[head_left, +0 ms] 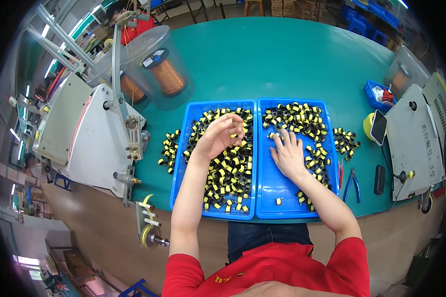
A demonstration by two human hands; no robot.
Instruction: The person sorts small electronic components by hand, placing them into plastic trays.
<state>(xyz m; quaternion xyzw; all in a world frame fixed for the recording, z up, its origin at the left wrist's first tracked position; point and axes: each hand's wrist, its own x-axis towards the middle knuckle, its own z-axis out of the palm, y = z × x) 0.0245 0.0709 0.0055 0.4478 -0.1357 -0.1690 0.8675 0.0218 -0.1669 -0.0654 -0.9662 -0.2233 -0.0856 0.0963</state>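
My left hand [219, 137] is raised over the left blue tray [179, 171], its fingers loosely bent and apart; no held thing shows in its palm. Heaped in that tray are many small black coil bobbins wrapped with yellow tape [228, 173]. Over the right blue tray [272, 185], my right hand [290, 156] reaches with fingers spread, palm down. One yellow-taped bobbin [271, 135] lies by its fingertips. More bobbins [300, 116] are piled along the far and right sides of this tray, and a single bobbin [279, 201] lies near its front.
Loose bobbins [346, 143] lie on the green table [262, 59] outside both trays. Right of them are blue-handled pliers [352, 185], a black case [379, 179] and a grey machine [416, 141]. At left stand another machine [96, 143] and a copper wire spool [168, 76] in a clear tub.
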